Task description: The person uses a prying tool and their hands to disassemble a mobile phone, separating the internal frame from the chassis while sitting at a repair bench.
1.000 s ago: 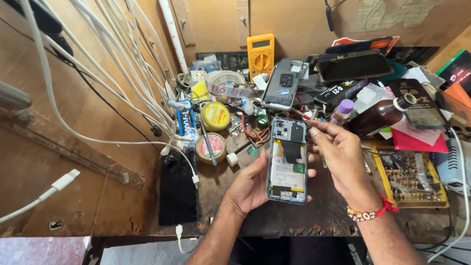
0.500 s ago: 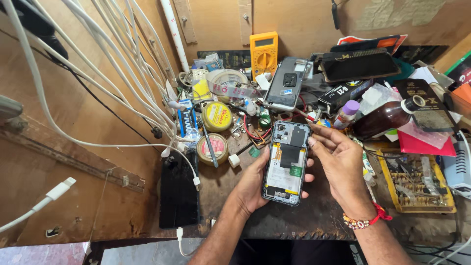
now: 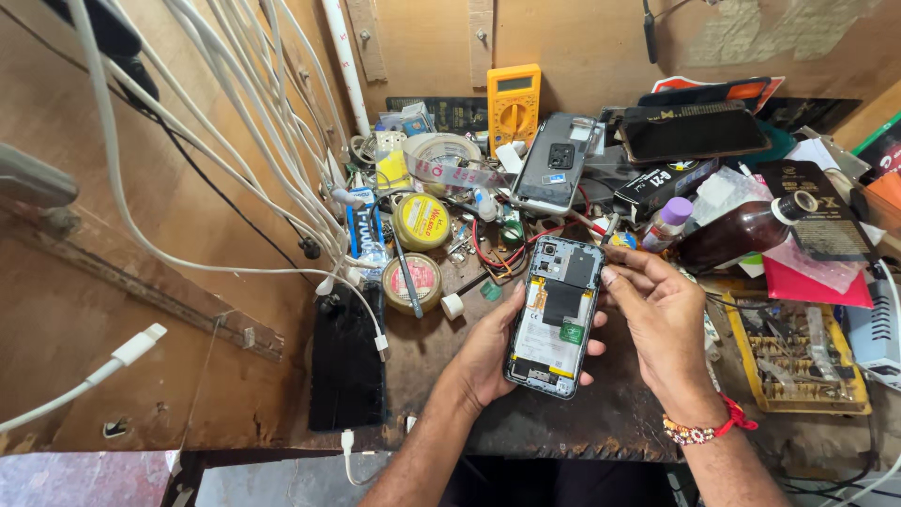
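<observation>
Grey opened phone point(image 3: 554, 314) rests in my left hand point(image 3: 493, 352) over cluttered bench point(image 3: 610, 432), back cover off, board and battery bare. Left hand cradles it from beneath. Right hand point(image 3: 662, 324) narrow, fingertips point(image 3: 610, 277) touching upper right edge. Light, stiff, innards likely fragile; grip frame edges only.

The opened phone point(image 3: 554, 314) hides the left hand's point(image 3: 488, 352) palm; the bottom edge cuts both forearms.

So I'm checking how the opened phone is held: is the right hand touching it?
Touching. The head view shows the right hand with fingertips on the upper right edge of the opened grey phone, which the left hand cradles from beneath.
</observation>
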